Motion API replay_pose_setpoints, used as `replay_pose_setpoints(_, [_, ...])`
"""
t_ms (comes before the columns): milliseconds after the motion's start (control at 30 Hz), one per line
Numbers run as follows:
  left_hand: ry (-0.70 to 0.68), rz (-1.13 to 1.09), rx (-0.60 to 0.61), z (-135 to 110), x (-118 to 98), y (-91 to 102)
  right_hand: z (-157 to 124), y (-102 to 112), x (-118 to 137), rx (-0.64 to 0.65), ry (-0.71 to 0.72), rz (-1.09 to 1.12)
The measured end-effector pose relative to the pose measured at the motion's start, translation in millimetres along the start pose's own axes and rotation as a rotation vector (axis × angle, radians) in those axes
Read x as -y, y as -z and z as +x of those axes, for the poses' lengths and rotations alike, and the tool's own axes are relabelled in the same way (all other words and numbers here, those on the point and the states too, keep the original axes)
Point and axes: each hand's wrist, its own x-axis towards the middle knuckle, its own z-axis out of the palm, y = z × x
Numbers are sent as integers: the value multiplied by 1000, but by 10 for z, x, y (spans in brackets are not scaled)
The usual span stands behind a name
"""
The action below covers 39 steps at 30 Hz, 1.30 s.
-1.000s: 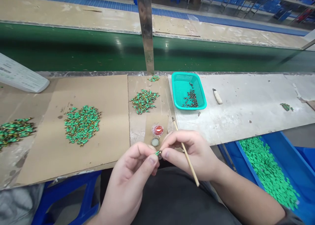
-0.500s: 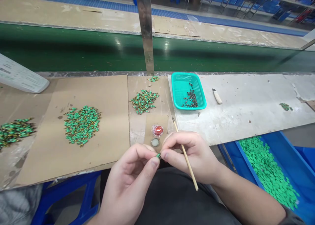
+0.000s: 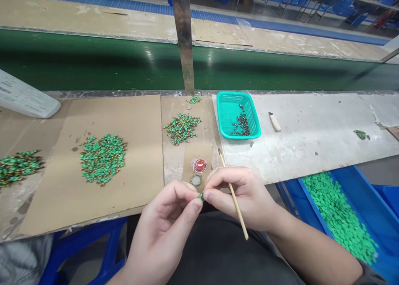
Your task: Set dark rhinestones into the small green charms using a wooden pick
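Note:
Between the thumb and forefinger of my left hand (image 3: pixel 170 218) is a small green piece (image 3: pixel 200 196), mostly covered by the fingertips. My right hand (image 3: pixel 245 197) pinches at the other end of that piece, its fingertips meeting the left ones. A thin wooden brush (image 3: pixel 236 204) with a dark tip also rests in my right hand, slanting across the fingers. Just beyond the fingertips lie a small round dish with a pale centre (image 3: pixel 196 179) and a glossy red oval blob (image 3: pixel 200 165) on cardboard.
Piles of green-and-gold pieces (image 3: pixel 102 159) lie on the cardboard sheet (image 3: pixel 137 127) at left and centre. A turquoise basket (image 3: pixel 258 129) holds small dark bits. A pale-handled knife (image 3: pixel 275 122) lies to its right. A blue bin (image 3: pixel 358 193) of green discs stands at lower right.
The rear end of the brush has dipped slightly to the left. Both hands stay pinched together on the small piece in nearly the same place.

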Motion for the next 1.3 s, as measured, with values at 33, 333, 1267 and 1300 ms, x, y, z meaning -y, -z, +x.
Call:
replay_pose_setpoints(33, [-4, -1, -1, -2, -4, -2, 2, 3, 3, 2, 1, -5])
replay_pose_setpoints(333, [-100, -62, -26, -40, 33, -22, -11, 31, 28, -27, 123, 13])
replay_pose_setpoints(1267, [-234, 145, 62, -68, 108, 95, -58, 29, -2, 1, 165, -25])
replay_pose_setpoints(1300, [-229, 145, 67, -70, 110, 99, -57, 29, -3, 0, 165, -25])
